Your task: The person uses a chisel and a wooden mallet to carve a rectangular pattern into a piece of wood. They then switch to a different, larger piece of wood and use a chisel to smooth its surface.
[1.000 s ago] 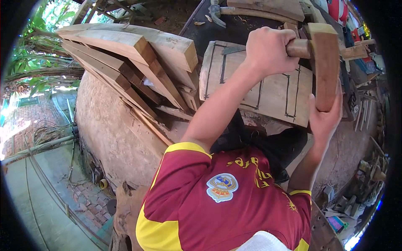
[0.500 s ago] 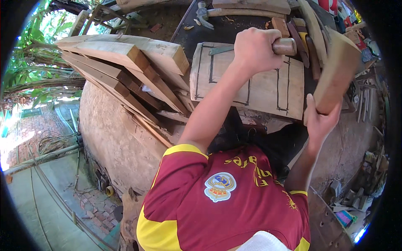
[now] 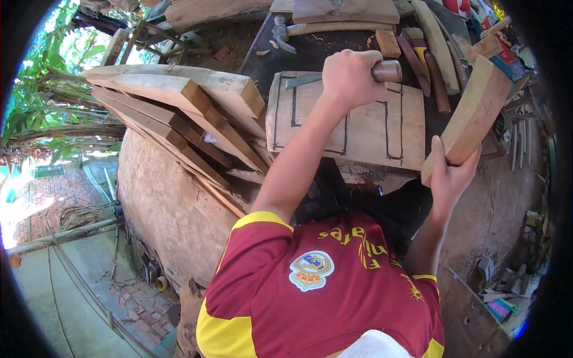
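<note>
"How are the hands placed?"

"The left hand (image 3: 353, 80) has its fingers closed firmly around a brown, round-handled metal chisel (image 3: 387, 71); its blade reaches over the far-left corner of a pale, black-lined wooden board (image 3: 370, 137). The right hand (image 3: 452, 174) has its fingers clasped about the lower end of a pale rectangular wooden block (image 3: 477, 110), apart from the chisel."

"And the board?"

"Flat along the near edge of the dark-topped table (image 3: 310, 59); beyond it lies a wooden-handled grey claw hammer (image 3: 322, 27), its head near the table's left edge."
</note>
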The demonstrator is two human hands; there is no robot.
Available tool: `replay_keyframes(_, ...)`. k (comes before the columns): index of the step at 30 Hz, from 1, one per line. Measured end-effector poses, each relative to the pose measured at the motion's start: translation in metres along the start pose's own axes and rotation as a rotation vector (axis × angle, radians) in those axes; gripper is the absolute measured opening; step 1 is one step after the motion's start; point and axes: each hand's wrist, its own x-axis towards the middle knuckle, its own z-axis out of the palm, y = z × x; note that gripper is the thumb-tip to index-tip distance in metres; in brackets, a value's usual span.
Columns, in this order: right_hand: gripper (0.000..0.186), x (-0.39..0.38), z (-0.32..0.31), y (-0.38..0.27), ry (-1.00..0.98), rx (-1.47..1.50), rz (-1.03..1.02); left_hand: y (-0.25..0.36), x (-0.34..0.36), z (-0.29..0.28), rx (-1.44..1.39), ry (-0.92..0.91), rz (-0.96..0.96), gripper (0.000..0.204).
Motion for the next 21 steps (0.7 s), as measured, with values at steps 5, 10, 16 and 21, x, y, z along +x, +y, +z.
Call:
replay_keyframes(5,0.071,-0.009,-0.002,-0.008,-0.098,0.148,-0.013,0.007,-0.005,-0.005,-0.151,0.093,0.065,0.011)
replay_keyframes(10,0.071,-0.008,-0.005,-0.015,-0.14,0.12,-0.055,0.007,-0.004,-0.013,-0.199,0.101,0.076,0.01)
replay_keyframes(16,0.067,0.009,-0.002,-0.024,0.068,0.213,-0.016,0.007,-0.004,-0.003,-0.166,0.129,0.063,0.011)
replay_keyframes(21,0.062,0.005,0.017,-0.006,-0.098,0.022,-0.2,0.01,-0.001,-0.007,-0.118,0.116,0.041,0.011)
